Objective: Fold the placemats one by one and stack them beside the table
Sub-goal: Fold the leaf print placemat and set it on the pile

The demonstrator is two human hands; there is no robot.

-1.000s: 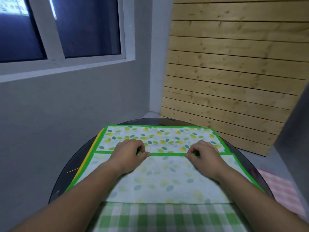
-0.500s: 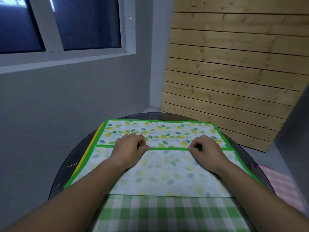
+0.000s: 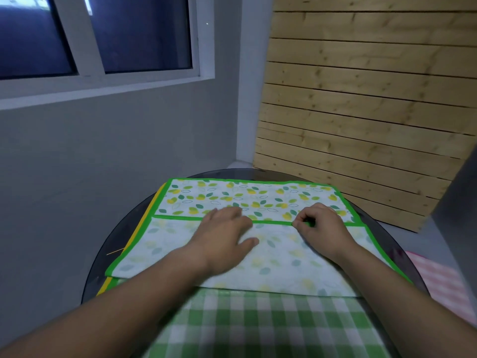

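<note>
Left hand (image 3: 224, 236) lies flat, fingers straight, on the leaf-print placemat (image 3: 258, 195). Right hand (image 3: 320, 228) pinches the green edge of its folded-over near half. The placemat rests on the round dark surface (image 3: 121, 233), over a yellow-edged mat (image 3: 154, 200). A green checked mat (image 3: 271, 324) lies nearer and a pink checked mat (image 3: 444, 282) lies off to the right.

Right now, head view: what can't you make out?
Head view.
Hidden: print of the yellow-edged mat, only an edge showing under the leaf placemat.
Cut off: pink checked mat, by the right edge; layers unknown.
Blurred: left hand; fingertip contact unclear.
Cut off: green checked mat, by the bottom edge, forearms over it.
</note>
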